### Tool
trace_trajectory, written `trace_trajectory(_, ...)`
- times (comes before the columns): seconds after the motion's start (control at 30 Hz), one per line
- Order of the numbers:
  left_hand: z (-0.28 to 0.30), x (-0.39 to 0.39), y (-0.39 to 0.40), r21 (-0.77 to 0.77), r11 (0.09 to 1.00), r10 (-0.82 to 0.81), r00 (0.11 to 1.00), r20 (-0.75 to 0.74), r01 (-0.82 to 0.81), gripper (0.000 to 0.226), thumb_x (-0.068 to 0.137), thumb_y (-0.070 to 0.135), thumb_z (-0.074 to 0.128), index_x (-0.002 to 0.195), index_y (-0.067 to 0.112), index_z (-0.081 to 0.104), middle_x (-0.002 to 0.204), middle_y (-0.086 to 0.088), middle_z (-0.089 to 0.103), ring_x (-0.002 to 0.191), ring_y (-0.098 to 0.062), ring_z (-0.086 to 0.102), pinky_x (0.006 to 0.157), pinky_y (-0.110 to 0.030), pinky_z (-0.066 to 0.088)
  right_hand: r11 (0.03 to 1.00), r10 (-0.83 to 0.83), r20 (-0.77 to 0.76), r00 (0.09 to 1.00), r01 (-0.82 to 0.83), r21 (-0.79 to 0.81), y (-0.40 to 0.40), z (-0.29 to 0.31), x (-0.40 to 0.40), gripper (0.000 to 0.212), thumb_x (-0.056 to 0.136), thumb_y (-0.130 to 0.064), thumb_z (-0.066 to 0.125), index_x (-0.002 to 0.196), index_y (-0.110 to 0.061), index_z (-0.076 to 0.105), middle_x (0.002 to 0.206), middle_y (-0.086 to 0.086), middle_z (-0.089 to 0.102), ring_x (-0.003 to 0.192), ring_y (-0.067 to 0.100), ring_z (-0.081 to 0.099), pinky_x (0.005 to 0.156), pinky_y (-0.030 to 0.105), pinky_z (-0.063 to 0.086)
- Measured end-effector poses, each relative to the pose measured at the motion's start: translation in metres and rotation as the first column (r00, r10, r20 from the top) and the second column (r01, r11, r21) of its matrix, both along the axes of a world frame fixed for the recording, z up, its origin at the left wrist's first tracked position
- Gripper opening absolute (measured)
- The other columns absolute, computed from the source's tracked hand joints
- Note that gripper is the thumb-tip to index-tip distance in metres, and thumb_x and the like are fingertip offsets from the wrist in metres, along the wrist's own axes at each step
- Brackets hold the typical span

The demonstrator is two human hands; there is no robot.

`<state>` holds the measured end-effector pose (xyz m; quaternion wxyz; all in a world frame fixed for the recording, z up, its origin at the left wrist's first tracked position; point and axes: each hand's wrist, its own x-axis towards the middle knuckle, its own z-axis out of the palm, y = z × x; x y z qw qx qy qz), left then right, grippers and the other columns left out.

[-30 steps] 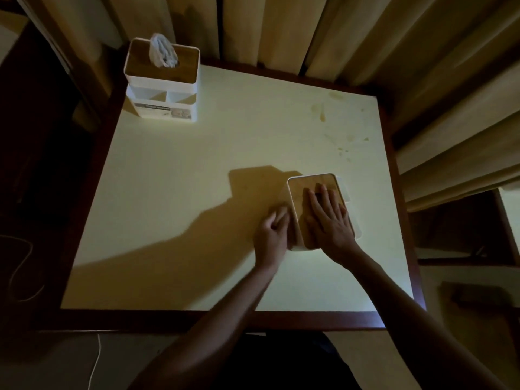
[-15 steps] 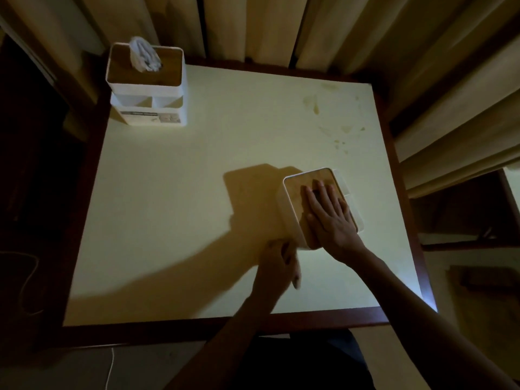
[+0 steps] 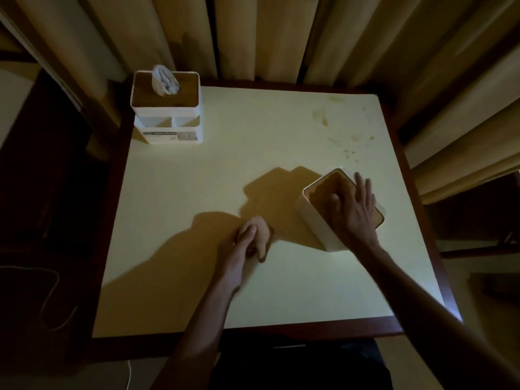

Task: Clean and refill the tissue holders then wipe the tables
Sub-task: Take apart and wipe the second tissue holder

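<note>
A white tissue holder (image 3: 318, 223) with a wooden lid stands on the right of the cream table (image 3: 197, 192), turned at an angle to the table's edges. My right hand (image 3: 351, 209) lies on its lid with fingers spread and fairly straight, the fingertips reaching the far edge. My left hand (image 3: 251, 240) rests on the table to the left of the holder, apart from it, its fingers curled into a fist. Nothing shows inside that fist. A second white holder (image 3: 168, 116) with a tissue (image 3: 164, 81) sticking out of its wooden lid stands at the far left corner.
Brownish stains (image 3: 323, 116) and small spots (image 3: 350, 153) mark the far right of the tabletop. Curtains (image 3: 281, 38) hang close behind the table. A dark wooden rim (image 3: 253, 330) borders it. A thin cable (image 3: 53, 291) lies on the floor at left.
My left hand has come off the holder's side and drawn back to the left into a fist. The holder under my right hand has turned and shifted slightly right.
</note>
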<state>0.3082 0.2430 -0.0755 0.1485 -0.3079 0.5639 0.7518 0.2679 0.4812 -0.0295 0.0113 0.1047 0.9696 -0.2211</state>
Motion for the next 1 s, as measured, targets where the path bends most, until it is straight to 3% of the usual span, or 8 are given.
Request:
trace_trajectory(0.07, 0.004, -0.003, -0.003, 0.111, 0.993, 0.029, 0.999, 0.028, -0.031, 0.014, 0.085, 0.018, 0.068, 0.097, 0.012, 0.069, 0.083, -0.007, 0.072, 0.074, -0.018, 0.069, 0.056, -0.025, 0.053, 0.977, -0.21, 0.043, 0.977, 0.212, -0.034, -0.021, -0.005, -0.004, 0.058, 0.101, -0.043, 0.03, 0.152, -0.019, 0.018, 0.161, 0.01, -0.005, 0.147, 0.03, -0.011, 0.117, 0.047, -0.003)
trace_trajectory(0.17, 0.002, -0.001, -0.007, 0.123, 0.992, -0.001, 0.993, 0.118, -0.013, 0.022, 0.087, 0.023, 0.066, 0.105, 0.01, 0.068, 0.085, -0.008, 0.071, 0.075, -0.019, 0.067, 0.051, -0.021, 0.051, 0.965, -0.26, 0.081, 0.962, 0.257, 0.051, -0.031, -0.015, -0.004, 0.061, 0.101, -0.044, 0.027, 0.153, -0.019, 0.007, 0.161, 0.008, -0.008, 0.147, 0.029, -0.013, 0.118, 0.05, -0.003)
trace_trajectory(0.3, -0.01, 0.001, -0.011, 0.159, 0.986, -0.078, 0.981, 0.178, 0.05, 0.032, 0.086, 0.032, 0.065, 0.112, 0.012, 0.066, 0.099, -0.01, 0.071, 0.09, -0.022, 0.067, 0.067, -0.029, 0.052, 0.987, -0.098, 0.067, 0.993, 0.089, 0.131, -0.019, -0.019, 0.006, 0.064, 0.099, -0.051, 0.015, 0.154, -0.021, 0.001, 0.161, 0.004, -0.009, 0.147, 0.026, -0.013, 0.118, 0.047, -0.004)
trace_trajectory(0.47, -0.009, -0.009, -0.01, 0.404, 0.914, -0.099, 0.987, 0.123, 0.041, 0.029, 0.094, 0.007, 0.051, 0.122, 0.0, 0.056, 0.105, -0.016, 0.067, 0.092, -0.02, 0.066, 0.067, -0.025, 0.057, 0.889, 0.443, 0.16, 0.882, -0.456, 0.053, 0.037, -0.003, 0.013, 0.065, 0.095, -0.06, 0.014, 0.152, -0.033, -0.002, 0.159, -0.01, -0.014, 0.145, 0.012, -0.02, 0.119, 0.045, -0.004)
trace_trajectory(0.6, -0.011, -0.021, 0.002, 0.405, 0.903, -0.162, 0.987, 0.017, 0.141, 0.031, 0.092, 0.005, 0.055, 0.122, 0.006, 0.059, 0.115, -0.016, 0.068, 0.104, -0.026, 0.066, 0.079, -0.027, 0.055, 0.938, 0.315, 0.074, 0.946, -0.322, 0.125, 0.032, 0.006, 0.011, 0.058, 0.095, -0.059, 0.01, 0.15, -0.04, 0.016, 0.159, -0.007, -0.011, 0.146, 0.019, -0.018, 0.117, 0.045, -0.004)
trace_trajectory(0.77, -0.002, -0.046, 0.029, 0.229, 0.939, -0.248, 0.966, -0.066, 0.257, 0.04, 0.09, 0.005, 0.062, 0.129, 0.013, 0.056, 0.115, -0.005, 0.067, 0.102, -0.011, 0.064, 0.084, -0.025, 0.053, 0.996, -0.083, 0.1, 0.991, 0.079, 0.051, -0.01, -0.015, 0.019, 0.065, 0.097, -0.059, 0.018, 0.153, -0.031, 0.002, 0.159, 0.013, -0.015, 0.144, 0.036, -0.018, 0.115, 0.05, -0.007)
trace_trajectory(0.87, 0.002, -0.062, 0.043, -0.015, 0.952, -0.305, 0.947, -0.098, 0.305, 0.044, 0.089, 0.017, 0.066, 0.132, 0.016, 0.055, 0.117, -0.004, 0.066, 0.109, -0.014, 0.062, 0.096, -0.032, 0.05, 0.979, 0.09, 0.084, 0.992, -0.104, 0.178, 0.009, -0.025, 0.022, 0.066, 0.097, -0.063, 0.012, 0.153, -0.028, 0.007, 0.16, 0.016, -0.006, 0.145, 0.041, -0.011, 0.115, 0.059, -0.003)
trace_trajectory(1.0, 0.016, -0.086, 0.055, -0.23, 0.937, -0.303, 0.94, -0.158, 0.263, 0.034, 0.088, 0.021, 0.067, 0.12, 0.015, 0.059, 0.11, 0.001, 0.064, 0.103, -0.014, 0.06, 0.086, -0.024, 0.05, 0.821, 0.505, 0.05, 0.862, -0.497, 0.282, 0.035, -0.024, 0.023, 0.037, 0.099, -0.027, 0.033, 0.134, -0.015, 0.03, 0.151, 0.032, 0.017, 0.132, 0.066, 0.008, 0.091, 0.082, 0.022)
